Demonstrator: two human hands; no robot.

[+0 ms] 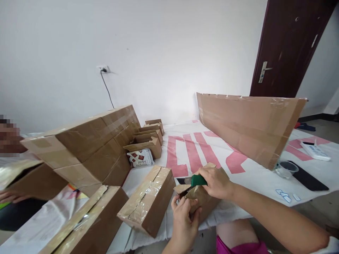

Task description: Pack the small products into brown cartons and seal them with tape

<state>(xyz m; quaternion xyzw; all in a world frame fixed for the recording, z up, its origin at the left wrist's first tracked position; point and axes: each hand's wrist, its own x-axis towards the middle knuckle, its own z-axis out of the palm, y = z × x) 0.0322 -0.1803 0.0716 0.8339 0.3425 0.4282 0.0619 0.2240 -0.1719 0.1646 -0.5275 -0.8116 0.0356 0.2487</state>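
Note:
My right hand [215, 181] is closed around a green-handled utility knife [198, 180], whose blade end points left over a small cardboard box [209, 204]. The box sits near the table's front edge, with a flap partly raised at its left end. My left hand [185, 217] grips that near left end, fingers curled on the flap and tape. Just left stands a taped cardboard box [150, 197], its top seam covered with shiny tape. Further left is another taped box [92, 218]. What lies inside the box under my hands is hidden.
Stacked cardboard boxes [100, 151] stand at the left; beside them are open boxes [147, 146] and a white printed packet [140, 157]. A tall cardboard panel [246, 123], tape roll [287, 168], black phone [308, 178] and calculator [315, 151] are at right. Another person's hand [13, 197] holds a box far left.

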